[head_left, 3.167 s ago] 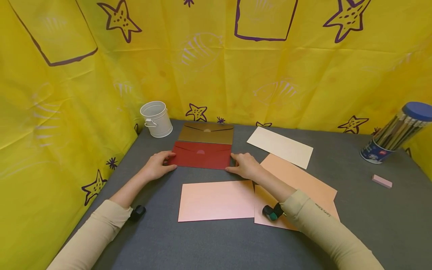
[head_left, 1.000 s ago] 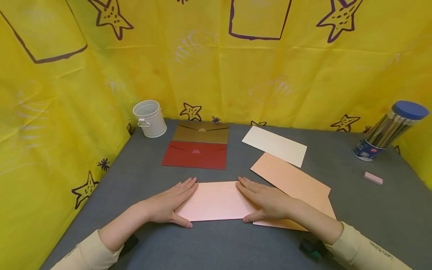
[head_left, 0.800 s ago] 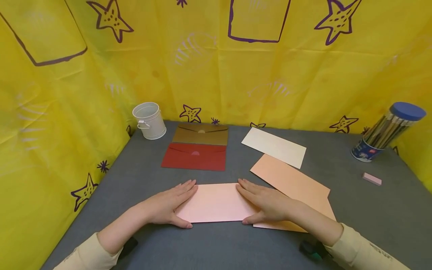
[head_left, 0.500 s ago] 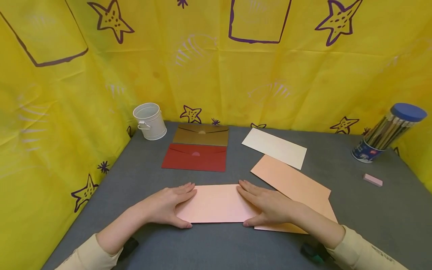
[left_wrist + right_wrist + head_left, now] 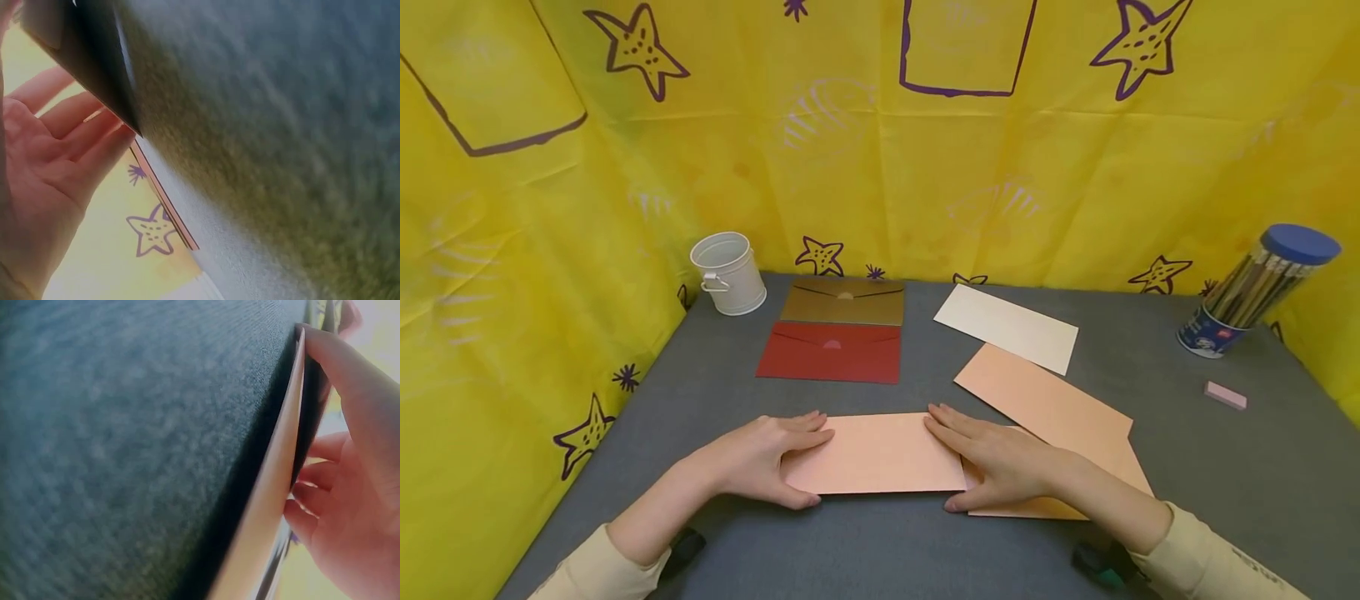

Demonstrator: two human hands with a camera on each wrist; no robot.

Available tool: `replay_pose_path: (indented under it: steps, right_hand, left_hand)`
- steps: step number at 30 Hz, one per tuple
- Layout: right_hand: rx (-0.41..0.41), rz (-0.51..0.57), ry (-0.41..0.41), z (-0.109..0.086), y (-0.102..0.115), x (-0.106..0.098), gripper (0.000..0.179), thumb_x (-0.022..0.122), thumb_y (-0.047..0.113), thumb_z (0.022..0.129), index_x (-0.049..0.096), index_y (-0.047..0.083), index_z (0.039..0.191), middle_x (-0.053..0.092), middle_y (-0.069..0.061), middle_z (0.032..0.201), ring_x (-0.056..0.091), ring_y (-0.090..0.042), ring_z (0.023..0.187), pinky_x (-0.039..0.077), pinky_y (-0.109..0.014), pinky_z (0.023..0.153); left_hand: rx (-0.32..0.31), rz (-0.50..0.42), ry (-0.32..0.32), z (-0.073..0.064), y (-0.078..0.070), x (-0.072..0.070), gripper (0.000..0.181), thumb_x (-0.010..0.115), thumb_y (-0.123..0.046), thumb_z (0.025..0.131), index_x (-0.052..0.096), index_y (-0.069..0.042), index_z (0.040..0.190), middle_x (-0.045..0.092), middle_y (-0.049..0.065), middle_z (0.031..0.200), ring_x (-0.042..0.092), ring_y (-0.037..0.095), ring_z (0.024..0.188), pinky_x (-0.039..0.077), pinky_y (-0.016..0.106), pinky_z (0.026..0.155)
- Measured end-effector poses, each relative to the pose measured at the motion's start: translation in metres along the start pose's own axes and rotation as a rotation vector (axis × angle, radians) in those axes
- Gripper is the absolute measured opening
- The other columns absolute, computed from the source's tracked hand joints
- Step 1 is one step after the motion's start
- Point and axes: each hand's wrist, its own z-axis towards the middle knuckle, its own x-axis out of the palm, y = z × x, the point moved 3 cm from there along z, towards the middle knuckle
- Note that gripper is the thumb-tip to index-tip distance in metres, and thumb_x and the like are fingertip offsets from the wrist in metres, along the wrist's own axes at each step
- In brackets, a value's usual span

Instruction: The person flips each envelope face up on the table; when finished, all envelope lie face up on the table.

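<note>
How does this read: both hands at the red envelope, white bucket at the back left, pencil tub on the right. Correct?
Not quite: in the head view, the left hand and right hand are at the leftmost peach paper, not the red envelope. The white bucket and pencil tub are where you say.

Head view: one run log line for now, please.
left hand: holds left end of peach rectangular paper envelope | right hand: holds its right end | red rectangular paper envelope: flat, beyond it
</note>
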Motion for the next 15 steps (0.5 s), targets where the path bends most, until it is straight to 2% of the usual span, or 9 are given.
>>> replay_pose_path:
  steps: [10,15]
  right_hand:
    - [-0.045,-0.002,-0.052,0.0001,0.0004,-0.0025,0.09,0.06,0.063,0.087,0.031,0.01,0.153,0.027,-0.007,0.158,0.029,-0.02,0.143,0.036,-0.04,0.108]
    - [-0.072,0.013,-0.113,0.0008,-0.0011,-0.0052,0.077,0.06,0.056,0.091,0.041,0.01,0.149,0.038,-0.006,0.153,0.037,-0.02,0.139,0.042,-0.04,0.104]
  left_hand:
    - [0.025,-0.04,-0.032,-0.0029,0.0025,-0.0025,0.072,0.067,-0.062,0.081,0.058,-0.018,0.138,0.047,0.003,0.146,0.044,0.016,0.134,0.044,0.045,0.101]
    - [0.091,-0.111,-0.088,-0.0027,0.0043,-0.0048,0.06,0.071,-0.051,0.084,0.062,-0.017,0.133,0.053,0.0,0.14,0.047,0.016,0.131,0.044,0.042,0.101]
